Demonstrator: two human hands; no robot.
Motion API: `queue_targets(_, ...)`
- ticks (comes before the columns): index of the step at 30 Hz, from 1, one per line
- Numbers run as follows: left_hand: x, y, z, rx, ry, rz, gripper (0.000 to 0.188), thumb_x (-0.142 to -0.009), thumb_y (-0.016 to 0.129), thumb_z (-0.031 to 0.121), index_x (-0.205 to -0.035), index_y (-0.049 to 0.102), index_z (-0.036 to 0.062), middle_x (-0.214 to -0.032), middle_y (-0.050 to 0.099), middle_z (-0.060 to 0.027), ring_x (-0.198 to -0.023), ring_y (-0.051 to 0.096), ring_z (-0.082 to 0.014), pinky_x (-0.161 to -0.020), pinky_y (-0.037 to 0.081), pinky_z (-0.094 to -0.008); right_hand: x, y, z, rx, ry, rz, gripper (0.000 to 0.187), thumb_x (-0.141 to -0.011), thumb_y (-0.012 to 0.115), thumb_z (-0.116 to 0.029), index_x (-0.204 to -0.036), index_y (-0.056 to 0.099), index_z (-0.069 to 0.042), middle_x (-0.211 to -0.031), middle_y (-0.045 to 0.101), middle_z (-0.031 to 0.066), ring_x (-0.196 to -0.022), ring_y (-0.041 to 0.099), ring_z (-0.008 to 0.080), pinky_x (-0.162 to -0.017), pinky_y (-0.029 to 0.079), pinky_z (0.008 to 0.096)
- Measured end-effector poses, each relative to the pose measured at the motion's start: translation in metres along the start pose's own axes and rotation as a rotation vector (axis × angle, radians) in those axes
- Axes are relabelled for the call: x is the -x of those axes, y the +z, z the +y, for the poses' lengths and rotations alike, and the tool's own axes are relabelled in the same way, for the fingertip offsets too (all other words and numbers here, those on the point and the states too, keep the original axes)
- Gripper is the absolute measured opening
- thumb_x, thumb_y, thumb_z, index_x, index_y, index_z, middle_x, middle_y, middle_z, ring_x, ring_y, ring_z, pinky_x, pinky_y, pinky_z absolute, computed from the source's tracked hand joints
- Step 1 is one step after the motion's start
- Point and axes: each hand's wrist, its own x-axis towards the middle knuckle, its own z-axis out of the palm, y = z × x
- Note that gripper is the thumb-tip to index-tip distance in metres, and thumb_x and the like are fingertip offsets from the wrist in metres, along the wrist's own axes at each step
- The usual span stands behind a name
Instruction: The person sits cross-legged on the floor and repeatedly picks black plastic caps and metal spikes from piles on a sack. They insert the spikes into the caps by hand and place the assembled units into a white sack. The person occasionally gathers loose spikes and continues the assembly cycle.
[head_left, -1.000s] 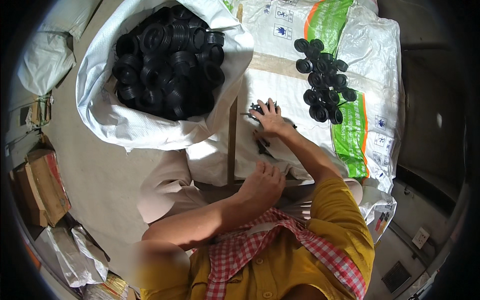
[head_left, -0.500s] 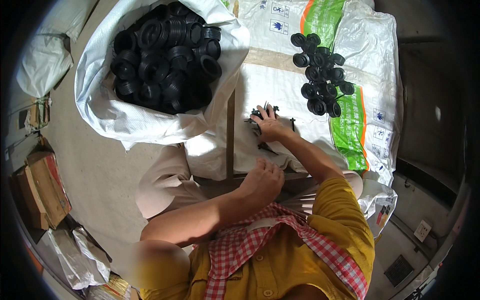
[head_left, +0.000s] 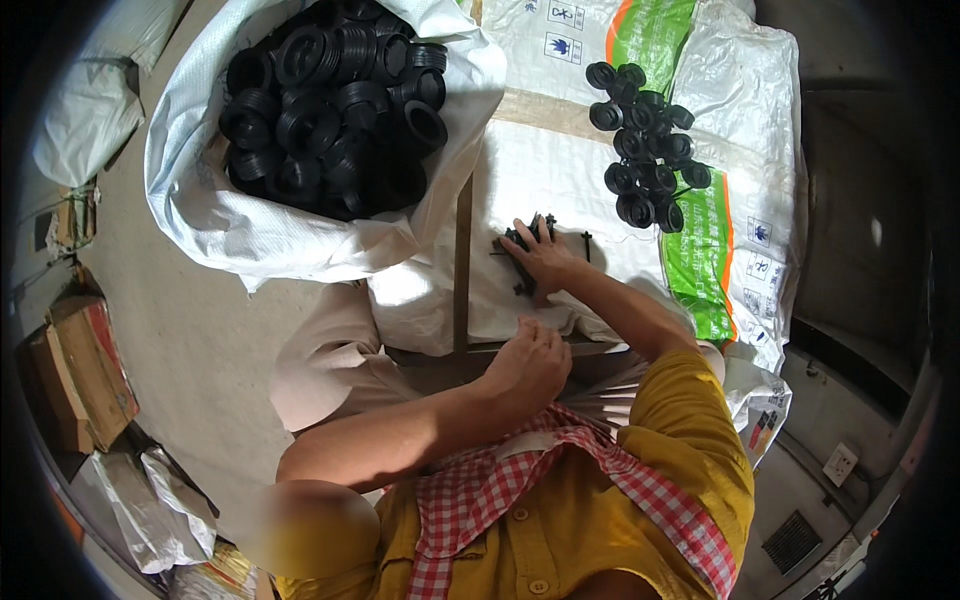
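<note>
My right hand lies with its fingers spread over a small heap of thin black plastic pieces on the white woven sack surface. One more black piece with a crosswise end lies just right of that hand. Nearer my body, my left hand is closed with its fingers curled together; what it holds, if anything, is hidden. At the far right is a cluster of black round caps with stems, lying on the printed part of the sacks.
A big white woven bag full of black ribbed rings stands at the far left, its rim rolled open. Between it and the sacks runs a dark bar. Cardboard boxes and plastic bags lie along the left side.
My right hand has shifted slightly toward me, its fingers more spread over the black pieces, which are pulled closer together. My left hand stays closed in nearly the same place.
</note>
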Motion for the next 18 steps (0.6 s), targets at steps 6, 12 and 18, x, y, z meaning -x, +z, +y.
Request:
queue_targets(6, -0.001, -0.003, 0.000, -0.013, 0.034, -0.040, 0.047, -0.084, 0.059, 0.020, -0.123, 0.054, -0.0070, -0.111, 0.059, -0.0251, -0.107, 0.057, -0.0389, -0.094, 0.041, -0.0477, -0.015, -0.001, 0.001, -0.114, 0.064, 0.182, 0.095, -0.061, 0.083, -0.025, -0.143, 0.035, -0.027, -0.145, 0.028, 0.0131, -0.129, 0.033, 0.0409, -0.100, 0.036, 0.0563)
queue_targets(12, -0.006, -0.001, -0.001, 0.032, 0.011, -0.071, 0.045, -0.085, 0.058, 0.020, -0.121, 0.054, -0.0072, -0.110, 0.059, -0.0251, -0.107, 0.057, -0.0393, -0.093, 0.041, -0.0478, -0.035, 0.009, -0.008, -0.114, 0.155, 0.266, 0.072, -0.068, 0.075, -0.017, -0.133, 0.043, -0.023, -0.134, 0.037, 0.0134, -0.120, 0.042, 0.0350, -0.094, 0.040, 0.0544)
queue_targets(18, -0.007, -0.001, -0.002, 0.036, 0.002, -0.033, 0.041, -0.085, 0.057, 0.021, -0.117, 0.057, -0.0058, -0.106, 0.061, -0.0231, -0.102, 0.058, -0.0384, -0.092, 0.041, -0.0469, -0.038, -0.002, 0.021, -0.280, 0.040, 0.271, 0.059, -0.068, 0.074, -0.018, -0.121, 0.049, -0.019, -0.123, 0.045, 0.0135, -0.116, 0.043, 0.0365, -0.094, 0.041, 0.0526)
